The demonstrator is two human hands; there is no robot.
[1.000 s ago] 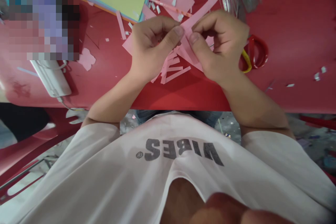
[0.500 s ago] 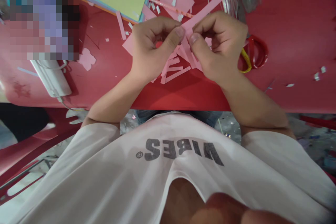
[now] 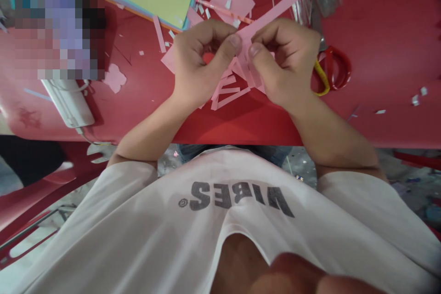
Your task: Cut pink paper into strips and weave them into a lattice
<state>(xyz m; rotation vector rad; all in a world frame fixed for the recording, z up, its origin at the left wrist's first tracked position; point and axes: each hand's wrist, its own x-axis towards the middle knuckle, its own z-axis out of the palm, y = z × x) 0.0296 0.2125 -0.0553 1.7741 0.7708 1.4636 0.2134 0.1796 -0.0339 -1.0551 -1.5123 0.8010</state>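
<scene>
Just inside the near edge of the table [image 3: 389, 73], the left hand [image 3: 200, 62] and right hand [image 3: 287, 62] pinch a pink paper strip [image 3: 277, 8] between thumbs and forefingers; it spans their fingertips and slants away beyond the right hand, with pink scraps [image 3: 228, 91] nearer that edge.

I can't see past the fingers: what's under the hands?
Under the left hand and right hand, which pinch a long strip, pink strips peek out on the red table. Whatever lies straight beneath the palms is covered.
</scene>
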